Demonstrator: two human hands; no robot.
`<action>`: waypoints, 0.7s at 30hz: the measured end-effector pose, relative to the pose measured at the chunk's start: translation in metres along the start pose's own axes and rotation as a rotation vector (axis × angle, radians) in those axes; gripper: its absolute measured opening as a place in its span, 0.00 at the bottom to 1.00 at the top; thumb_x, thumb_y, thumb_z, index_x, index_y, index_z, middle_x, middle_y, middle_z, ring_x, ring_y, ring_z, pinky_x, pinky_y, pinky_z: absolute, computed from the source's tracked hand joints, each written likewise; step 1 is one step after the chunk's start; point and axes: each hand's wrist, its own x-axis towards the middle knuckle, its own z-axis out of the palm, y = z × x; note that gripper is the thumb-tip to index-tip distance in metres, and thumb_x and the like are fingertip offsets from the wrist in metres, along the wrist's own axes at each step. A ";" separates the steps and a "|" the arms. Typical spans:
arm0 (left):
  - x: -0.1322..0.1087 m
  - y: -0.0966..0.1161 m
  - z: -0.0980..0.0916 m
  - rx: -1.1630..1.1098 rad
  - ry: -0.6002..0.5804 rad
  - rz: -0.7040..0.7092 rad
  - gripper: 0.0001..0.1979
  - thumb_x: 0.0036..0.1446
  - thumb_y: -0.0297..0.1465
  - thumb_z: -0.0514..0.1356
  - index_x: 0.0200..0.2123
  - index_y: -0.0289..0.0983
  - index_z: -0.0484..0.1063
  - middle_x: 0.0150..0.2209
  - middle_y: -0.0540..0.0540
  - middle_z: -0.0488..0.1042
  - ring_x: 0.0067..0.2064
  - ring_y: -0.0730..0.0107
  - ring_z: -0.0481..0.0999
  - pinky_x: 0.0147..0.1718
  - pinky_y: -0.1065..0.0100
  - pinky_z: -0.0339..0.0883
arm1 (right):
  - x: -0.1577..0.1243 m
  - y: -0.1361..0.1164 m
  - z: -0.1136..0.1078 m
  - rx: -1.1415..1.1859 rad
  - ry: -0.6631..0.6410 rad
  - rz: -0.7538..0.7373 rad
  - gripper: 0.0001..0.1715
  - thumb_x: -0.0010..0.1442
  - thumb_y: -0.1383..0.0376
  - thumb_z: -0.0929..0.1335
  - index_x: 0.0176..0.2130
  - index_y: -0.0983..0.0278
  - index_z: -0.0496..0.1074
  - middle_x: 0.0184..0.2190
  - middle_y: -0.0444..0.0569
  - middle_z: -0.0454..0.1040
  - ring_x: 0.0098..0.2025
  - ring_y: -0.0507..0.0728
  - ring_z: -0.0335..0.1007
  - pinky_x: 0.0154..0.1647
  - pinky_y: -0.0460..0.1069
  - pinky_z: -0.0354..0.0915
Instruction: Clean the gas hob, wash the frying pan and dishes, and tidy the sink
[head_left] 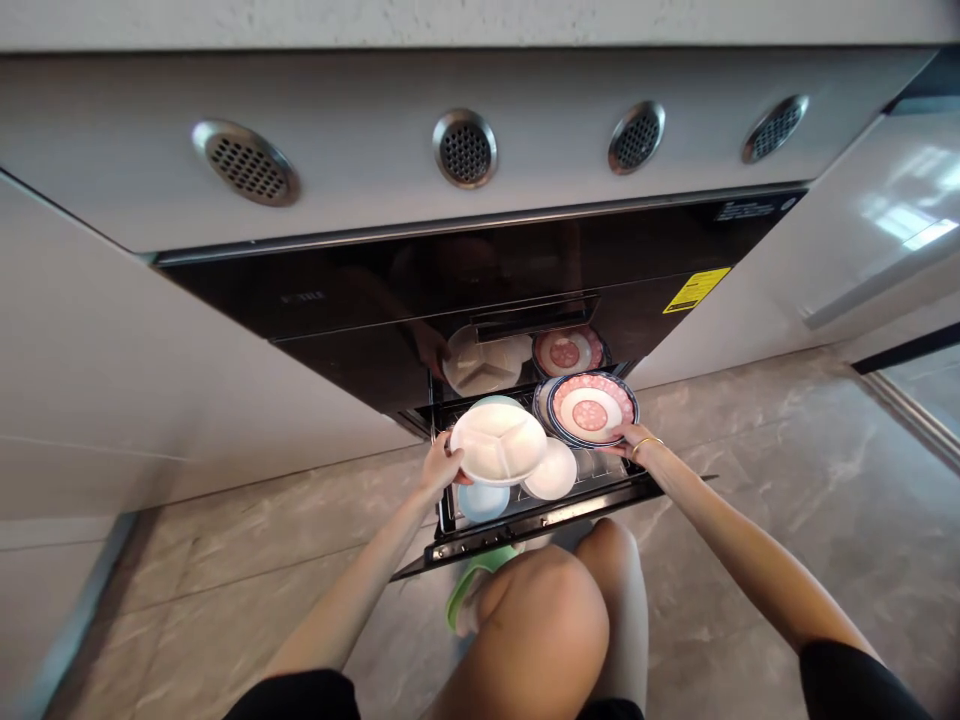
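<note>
My left hand point(441, 466) grips the left edge of a white divided plate point(499, 443), raised over the open drawer point(540, 518). Fingers of my right hand point(636, 443) are closed on the lower right rim of a pink-and-white patterned plate point(591, 410), which lies on top of other blue-rimmed plates. Below the divided plate, a light blue bowl point(483, 503) and a white bowl point(551, 470) sit in the drawer's wire rack. Part of another light blue dish shows behind the divided plate.
The black glossy cabinet front point(360, 300) reflects the plates. Above it runs a panel with round vents point(465, 149) under a pale countertop edge point(480, 25). My knees point(555, 610) are close to the drawer's front, beside a green slipper point(472, 585) on the tiled floor point(255, 550).
</note>
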 end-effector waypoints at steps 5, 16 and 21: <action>-0.007 0.000 0.003 -0.121 0.042 0.015 0.24 0.53 0.25 0.56 0.55 0.37 0.59 0.33 0.47 0.73 0.22 0.69 0.75 0.22 0.63 0.75 | 0.004 0.000 -0.009 -0.033 -0.182 -0.029 0.14 0.46 0.80 0.65 0.34 0.70 0.71 0.21 0.51 0.77 0.27 0.58 0.77 0.36 0.56 0.77; 0.013 0.017 0.077 -0.158 -0.066 0.125 0.29 0.54 0.24 0.52 0.60 0.36 0.53 0.24 0.52 0.69 0.18 0.69 0.73 0.20 0.66 0.73 | 0.008 0.008 -0.080 0.009 -0.290 -0.136 0.03 0.54 0.73 0.68 0.32 0.69 0.72 0.24 0.51 0.78 0.31 0.56 0.78 0.36 0.49 0.76; 0.028 0.033 0.125 -0.108 -0.100 0.189 0.26 0.55 0.25 0.53 0.57 0.37 0.55 0.25 0.53 0.69 0.18 0.72 0.72 0.18 0.70 0.71 | 0.001 -0.002 -0.108 0.041 -0.218 -0.125 0.05 0.56 0.73 0.66 0.33 0.70 0.73 0.26 0.54 0.79 0.31 0.57 0.79 0.33 0.46 0.76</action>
